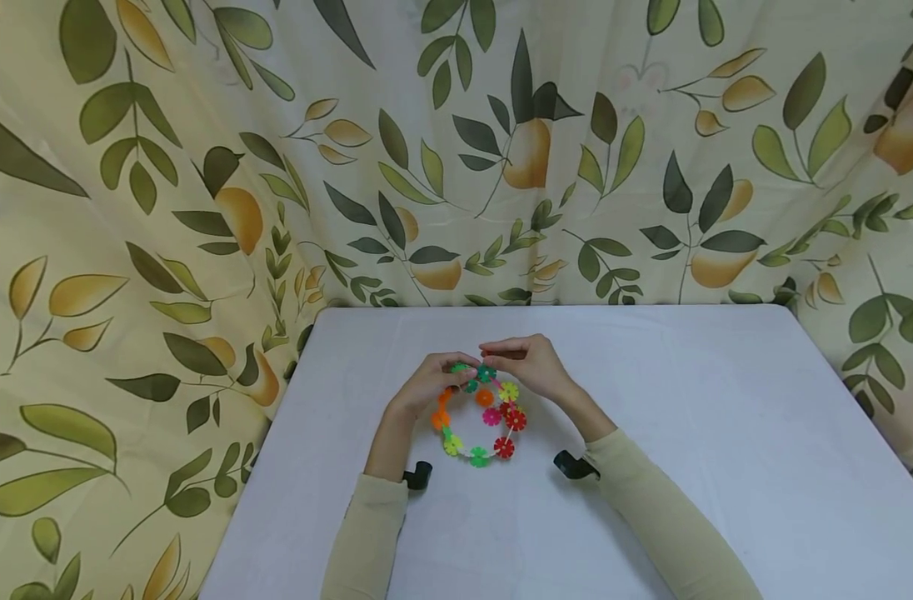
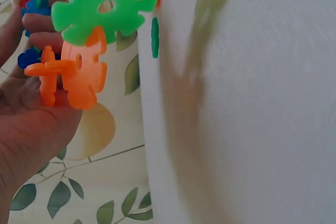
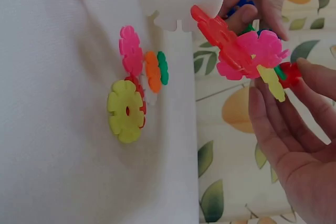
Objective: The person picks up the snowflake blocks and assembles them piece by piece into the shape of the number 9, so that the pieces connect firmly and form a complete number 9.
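We see the ring of flower discs [image 1: 516,418] raised above the bench [image 1: 696,417], roughly round with no clear long axis, most of it lying nearer the person than the hands. The left hand [image 1: 432,381] grips its far-left arc; the right hand [image 1: 535,367], by the far edge, pinches a red disc [image 3: 290,74].

I count one left hand [image 1: 430,381], one right hand [image 1: 537,367] and one assembly of linked notched discs [image 1: 479,457], its disc total partly hidden from me. Loose discs visible on the counter [image 1: 490,533]: six, comprising one pink [image 3: 130,51], one orange [image 3: 152,72], one green [image 3: 163,68], one white [image 3: 149,94], one red [image 3: 142,106], one yellow [image 3: 126,121].
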Available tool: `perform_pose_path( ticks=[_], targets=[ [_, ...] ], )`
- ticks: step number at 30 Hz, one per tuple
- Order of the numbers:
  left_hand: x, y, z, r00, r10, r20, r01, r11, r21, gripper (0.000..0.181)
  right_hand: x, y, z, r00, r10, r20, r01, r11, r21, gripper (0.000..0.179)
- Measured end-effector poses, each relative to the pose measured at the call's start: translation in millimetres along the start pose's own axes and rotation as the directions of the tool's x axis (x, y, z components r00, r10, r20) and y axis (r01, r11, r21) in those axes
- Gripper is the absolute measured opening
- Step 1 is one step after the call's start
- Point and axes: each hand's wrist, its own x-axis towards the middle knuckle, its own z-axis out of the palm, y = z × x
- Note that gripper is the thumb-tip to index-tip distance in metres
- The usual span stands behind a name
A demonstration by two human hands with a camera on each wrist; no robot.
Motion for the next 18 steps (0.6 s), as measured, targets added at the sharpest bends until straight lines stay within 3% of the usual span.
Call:
perform_pose_path(
  ticks=[9,18],
  targets=[
    [0.8,2.3,2.6,0.999,-0.034,-0.034,0.033,0.999,-0.038,0.023,-3.8,1.8,2.5,1.000,0.007,-0.028,-0.006,0.999,0.048,0.029],
    [0.3,2.7,-0.5,0.998,-0.060,0.004,0.060,0.998,-0.002,0.021,-1.2,8.0,2.8,0.999,0.004,-0.037,0.000,0.995,0.102,0.034]
  ],
)
